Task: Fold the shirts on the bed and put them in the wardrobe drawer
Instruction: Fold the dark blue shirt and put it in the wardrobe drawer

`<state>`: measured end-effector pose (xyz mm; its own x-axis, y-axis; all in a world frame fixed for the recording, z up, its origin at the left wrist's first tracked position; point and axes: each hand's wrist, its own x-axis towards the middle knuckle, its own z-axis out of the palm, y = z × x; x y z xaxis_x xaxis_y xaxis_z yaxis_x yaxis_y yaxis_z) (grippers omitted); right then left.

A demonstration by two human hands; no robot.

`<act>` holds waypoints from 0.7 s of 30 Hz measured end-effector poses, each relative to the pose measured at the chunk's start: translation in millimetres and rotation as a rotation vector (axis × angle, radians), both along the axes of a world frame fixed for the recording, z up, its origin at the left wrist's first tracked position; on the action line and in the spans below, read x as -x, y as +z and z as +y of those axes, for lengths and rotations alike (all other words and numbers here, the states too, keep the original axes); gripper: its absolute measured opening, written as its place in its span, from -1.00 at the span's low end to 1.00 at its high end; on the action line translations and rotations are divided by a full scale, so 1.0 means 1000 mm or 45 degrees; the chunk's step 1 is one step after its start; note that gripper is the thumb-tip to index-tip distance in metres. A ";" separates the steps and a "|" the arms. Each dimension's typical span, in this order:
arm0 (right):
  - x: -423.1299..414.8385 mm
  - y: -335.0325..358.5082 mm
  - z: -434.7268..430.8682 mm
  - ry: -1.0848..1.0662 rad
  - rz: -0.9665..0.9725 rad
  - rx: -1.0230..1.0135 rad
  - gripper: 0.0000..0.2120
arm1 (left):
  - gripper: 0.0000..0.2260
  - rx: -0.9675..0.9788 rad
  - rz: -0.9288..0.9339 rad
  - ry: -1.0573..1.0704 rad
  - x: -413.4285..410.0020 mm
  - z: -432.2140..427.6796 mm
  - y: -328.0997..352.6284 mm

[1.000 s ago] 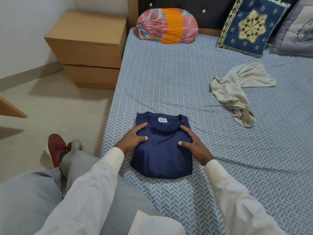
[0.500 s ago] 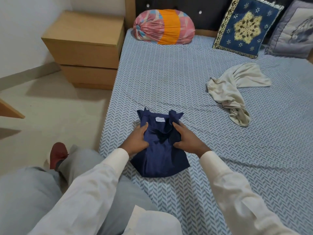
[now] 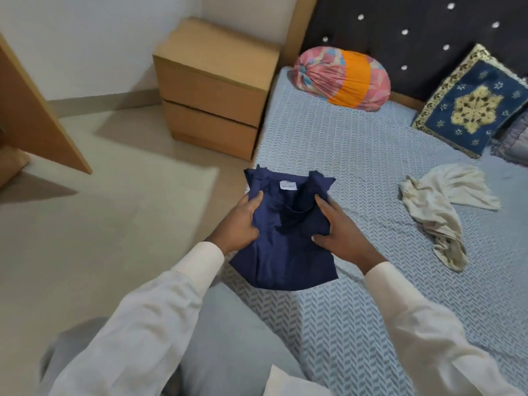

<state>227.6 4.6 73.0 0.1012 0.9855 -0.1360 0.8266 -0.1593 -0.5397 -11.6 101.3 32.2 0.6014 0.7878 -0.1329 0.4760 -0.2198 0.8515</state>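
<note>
Left hand (image 3: 239,221) and right hand (image 3: 340,232) gripping folded navy shirt (image 3: 285,250), cream shirt (image 3: 440,212) crumpled on bed (image 3: 357,167)

There is just one camera, and it sits on the person's head, up over the near edge of the bed (image 3: 371,167), looking forward and down. It is close to the left hand (image 3: 240,221) and the right hand (image 3: 340,232), which show in the middle of the wide picture on the blue shirt (image 3: 285,252), with the white sleeves (image 3: 143,324) reaching in from the bottom. Farther off it sees the dark headboard (image 3: 400,38) at the top right, the wooden bedside drawers (image 3: 214,90) at the top, and the floor (image 3: 100,238) on the left.
</note>
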 end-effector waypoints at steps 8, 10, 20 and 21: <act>0.092 0.079 0.067 0.004 0.040 -0.076 -0.11 | -0.22 -0.015 0.003 0.033 0.104 0.061 0.076; 0.120 0.106 0.076 0.022 0.054 -0.072 -0.12 | -0.20 -0.005 0.060 0.058 0.132 0.063 0.106; 0.220 0.273 0.112 0.132 0.109 0.077 -0.17 | -0.21 0.041 0.296 0.193 0.217 0.058 0.293; 0.227 0.287 0.114 0.139 0.112 0.077 -0.19 | -0.21 0.041 0.310 0.216 0.223 0.058 0.307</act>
